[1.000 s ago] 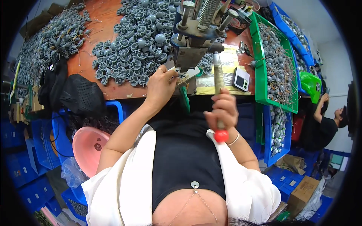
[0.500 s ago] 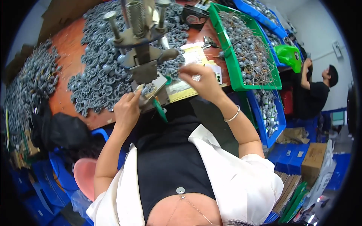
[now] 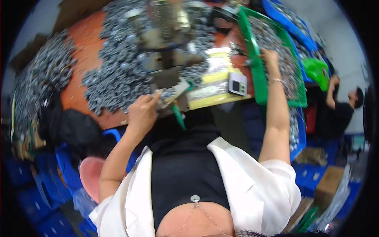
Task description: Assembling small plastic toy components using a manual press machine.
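My left hand (image 3: 143,113) is closed at the front of the bench press (image 3: 169,73), its fingertips beside a small grey part (image 3: 168,94) at the press base. What those fingers pinch is too small to make out. My right hand (image 3: 271,59) is over the near left side of a green tray (image 3: 259,85) filled with grey ball-like pieces and thin wires (image 3: 290,75). Motion smears its fingers, so their grip cannot be made out. Below the press hangs a green-handled tool (image 3: 178,117). The upper press is blurred.
Heaps of grey curved parts (image 3: 114,75) cover much of the orange table (image 3: 85,43). A small white device with a dark screen (image 3: 238,83) lies on yellow-edged sheets (image 3: 215,96). Blue bins (image 3: 298,148) stand right. A person in black (image 3: 341,114) works far right.
My right hand has moved right, from beside the press to the green tray. The white device, partly hidden before, now shows whole. My left hand stays at the press while the view shifts.
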A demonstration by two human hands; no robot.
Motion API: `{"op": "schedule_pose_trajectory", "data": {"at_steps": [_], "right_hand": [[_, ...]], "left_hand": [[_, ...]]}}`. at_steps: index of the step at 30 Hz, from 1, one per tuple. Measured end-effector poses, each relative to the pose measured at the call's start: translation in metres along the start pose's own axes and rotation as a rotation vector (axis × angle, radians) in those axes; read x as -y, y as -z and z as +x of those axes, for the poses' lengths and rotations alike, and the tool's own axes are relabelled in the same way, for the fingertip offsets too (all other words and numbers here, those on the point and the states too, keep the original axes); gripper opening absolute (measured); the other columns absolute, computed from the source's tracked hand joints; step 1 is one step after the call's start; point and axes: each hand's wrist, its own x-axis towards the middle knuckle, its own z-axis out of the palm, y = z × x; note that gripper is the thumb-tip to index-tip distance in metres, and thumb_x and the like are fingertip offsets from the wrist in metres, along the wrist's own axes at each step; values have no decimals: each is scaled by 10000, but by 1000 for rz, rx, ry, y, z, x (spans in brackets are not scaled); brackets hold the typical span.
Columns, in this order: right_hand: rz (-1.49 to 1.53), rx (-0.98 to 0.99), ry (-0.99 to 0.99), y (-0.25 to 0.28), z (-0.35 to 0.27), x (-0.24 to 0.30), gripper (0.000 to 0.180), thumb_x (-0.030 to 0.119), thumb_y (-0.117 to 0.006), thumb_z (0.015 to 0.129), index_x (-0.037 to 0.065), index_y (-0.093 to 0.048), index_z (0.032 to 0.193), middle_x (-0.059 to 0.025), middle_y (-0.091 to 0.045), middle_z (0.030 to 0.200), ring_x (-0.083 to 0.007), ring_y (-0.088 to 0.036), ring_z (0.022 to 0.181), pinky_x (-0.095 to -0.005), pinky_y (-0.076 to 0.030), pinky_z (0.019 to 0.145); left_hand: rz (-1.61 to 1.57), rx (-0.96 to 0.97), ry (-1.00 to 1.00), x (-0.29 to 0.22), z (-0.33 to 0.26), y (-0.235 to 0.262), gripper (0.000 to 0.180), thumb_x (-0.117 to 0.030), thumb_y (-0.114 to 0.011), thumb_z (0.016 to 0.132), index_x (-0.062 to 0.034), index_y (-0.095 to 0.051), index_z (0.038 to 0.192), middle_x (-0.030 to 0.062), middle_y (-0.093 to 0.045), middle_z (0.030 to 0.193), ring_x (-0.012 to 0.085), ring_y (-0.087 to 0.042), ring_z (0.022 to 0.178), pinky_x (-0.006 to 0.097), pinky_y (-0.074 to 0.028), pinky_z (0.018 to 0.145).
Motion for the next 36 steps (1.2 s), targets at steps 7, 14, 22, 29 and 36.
{"op": "schedule_pose_trajectory", "data": {"at_steps": [7, 14, 22, 29, 36], "right_hand": [[1173, -87, 230, 45, -43, 67, 177, 182, -578, 893, 39, -644, 814, -57, -619, 705, -99, -526, 536, -205, -377, 430], [1313, 111, 451, 108, -66, 88, 255, 235, -549, 932, -7, -601, 994, -55, -614, 767, -112, -504, 621, -228, -394, 549], [1472, 333, 697, 169, -96, 95, 317, 220, -497, 958, -53, -556, 1110, -94, -565, 911, -154, -461, 769, -260, -366, 670], [1347, 394, 768, 151, -190, 120, 296, 212, -445, 980, -35, -536, 1117, -69, -500, 807, -129, -394, 653, -251, -328, 602], [1212, 502, 980, 122, -269, 146, 196, 179, -451, 966, 6, -542, 978, -71, -516, 698, -120, -409, 529, -233, -330, 491]], "left_hand": [[-1161, 476, 522, -29, -25, 40, 151, -111, -525, 911, 1, -625, 894, 131, -666, 771, 155, -660, 661, 256, -507, 536], [-1707, -66, 614, 40, -22, 98, 242, -214, -540, 915, 17, -600, 956, 188, -648, 935, 238, -655, 774, 303, -549, 579], [44, -949, 902, 279, 42, 218, 636, -367, -626, 849, 117, -453, 1223, 249, -590, 1130, 286, -605, 1003, 365, -470, 843], [99, -160, 539, 177, 75, 48, 374, -394, -692, 779, -80, -699, 982, 122, -694, 848, 242, -672, 770, 346, -513, 689], [236, -14, 616, 188, 80, 36, 351, -335, -671, 812, -47, -679, 1013, 120, -690, 831, 258, -665, 743, 365, -511, 636]]}}
